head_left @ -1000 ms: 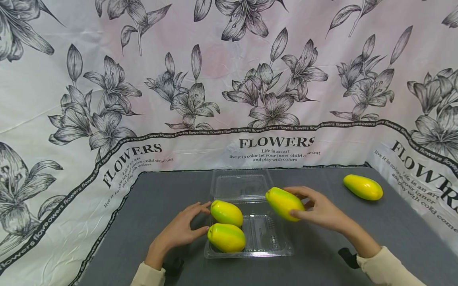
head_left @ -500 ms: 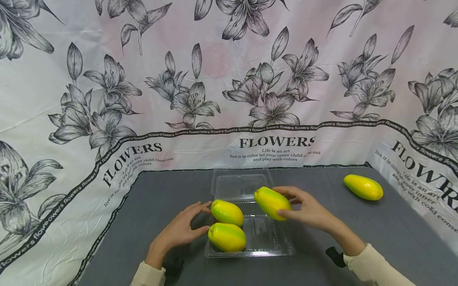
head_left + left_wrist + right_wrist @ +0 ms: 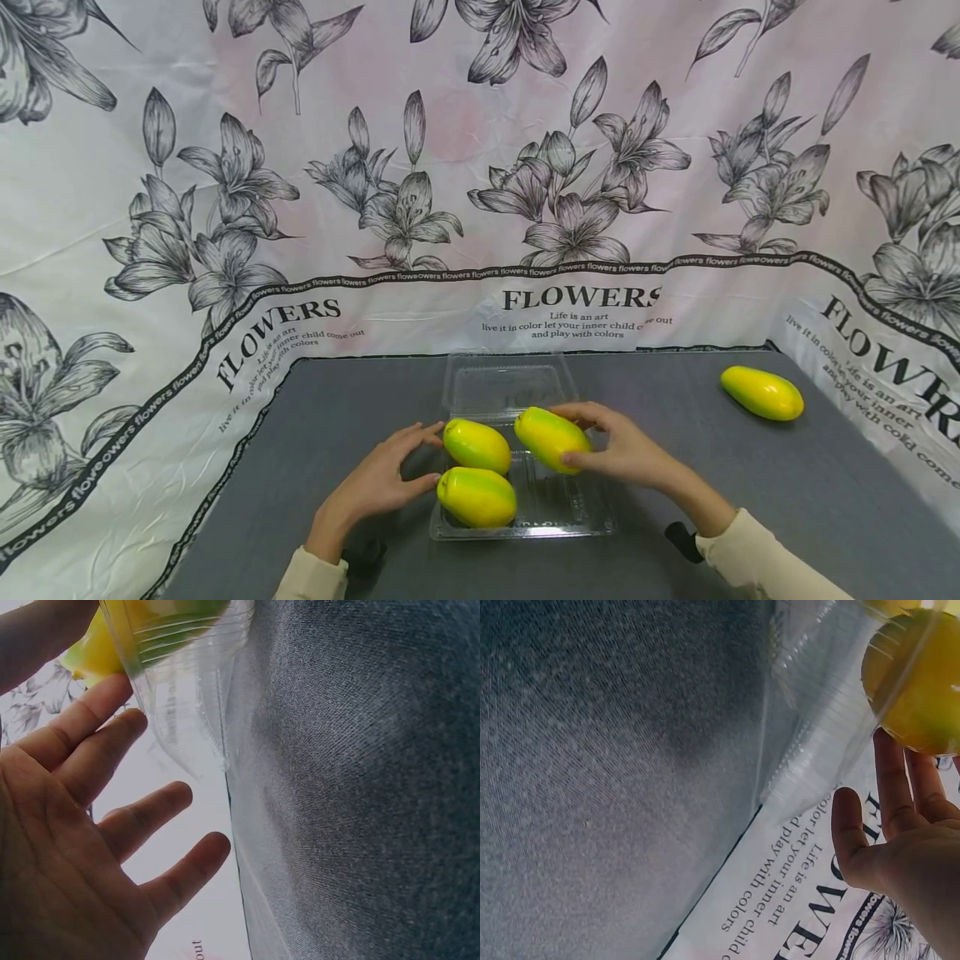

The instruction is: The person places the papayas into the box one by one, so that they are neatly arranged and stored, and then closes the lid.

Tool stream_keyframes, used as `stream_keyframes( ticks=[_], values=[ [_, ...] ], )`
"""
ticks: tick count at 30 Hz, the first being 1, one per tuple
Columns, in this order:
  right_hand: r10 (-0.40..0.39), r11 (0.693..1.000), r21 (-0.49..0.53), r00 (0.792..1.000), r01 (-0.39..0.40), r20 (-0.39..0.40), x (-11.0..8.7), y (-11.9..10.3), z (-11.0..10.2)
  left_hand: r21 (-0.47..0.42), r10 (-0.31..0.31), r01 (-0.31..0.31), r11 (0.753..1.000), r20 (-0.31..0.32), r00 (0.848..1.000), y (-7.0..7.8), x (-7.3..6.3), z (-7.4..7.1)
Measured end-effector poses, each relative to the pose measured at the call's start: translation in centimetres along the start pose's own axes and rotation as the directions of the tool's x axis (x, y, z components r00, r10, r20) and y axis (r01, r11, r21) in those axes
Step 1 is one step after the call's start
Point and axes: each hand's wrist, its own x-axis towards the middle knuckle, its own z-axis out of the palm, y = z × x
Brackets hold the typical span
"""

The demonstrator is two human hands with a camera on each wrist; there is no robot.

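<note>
Where the box (image 3: 528,532) holds two packed fruits (image 3: 477,498), the left hand (image 3: 382,477) spreads its fingers at its left side; just right of that pair, the right hand (image 3: 622,450) grips the held fruit (image 3: 550,438) over the box's right half, long axis slanting far-left.

Backdrop cloth (image 3: 450,175), white and pinkish, wrinkled, printed with black line-drawn flowers (image 3: 408,217); dark band (image 3: 525,273) lettered "flowers"; larger "FLOWERS" captions (image 3: 581,298) beneath. Surface (image 3: 345,400), dark grey, woven-looking, bordering the cloth.
</note>
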Motion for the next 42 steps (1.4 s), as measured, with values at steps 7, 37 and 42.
stream_keyframes(
  ticks=[7,37,42],
  values=[
    [-0.038,0.999,-0.003,0.999,0.038,0.011,0.1,0.4,0.9,0.003,0.008,-0.008,1.000,0.005,1.000,0.0,0.1,0.0],
    [-0.073,0.996,-0.060,0.996,0.070,-0.058,0.4,1.0,3.0,-0.011,0.011,-0.011,1.000,0.010,1.000,0.2,0.1,0.0],
    [-0.051,0.996,-0.082,0.997,0.047,-0.053,0.3,1.0,3.1,-0.012,0.005,-0.005,1.000,0.010,1.000,0.1,0.1,0.1]
  ],
)
